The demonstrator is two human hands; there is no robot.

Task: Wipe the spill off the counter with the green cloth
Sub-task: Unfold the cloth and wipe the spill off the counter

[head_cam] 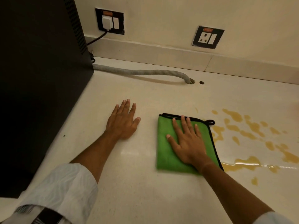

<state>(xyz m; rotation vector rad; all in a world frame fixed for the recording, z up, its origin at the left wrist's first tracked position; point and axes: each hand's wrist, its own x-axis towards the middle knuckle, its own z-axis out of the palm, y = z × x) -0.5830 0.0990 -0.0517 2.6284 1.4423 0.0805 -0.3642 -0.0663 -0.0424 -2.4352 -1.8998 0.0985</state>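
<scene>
Counter [145, 191], grey hose [137, 72] behind, spill [252, 126] beside green cloth [165, 152]

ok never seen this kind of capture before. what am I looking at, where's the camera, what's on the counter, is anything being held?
There is no robot here, and only one picture. The camera is worn on a person's head and looks forward and down at their two bare hands.

The left hand lies flat and open on the bare pale counter. The right hand lies flat, fingers spread, on top of a folded green cloth with black edging. It presses the cloth rather than gripping it, so nothing is truly held.

To the right of the cloth is the spill, yellowish puddles and drops that reach the cloth's right edge.

Farther back are a black appliance, a grey ribbed hose and two wall sockets, one with a plug in it, one free.
</scene>
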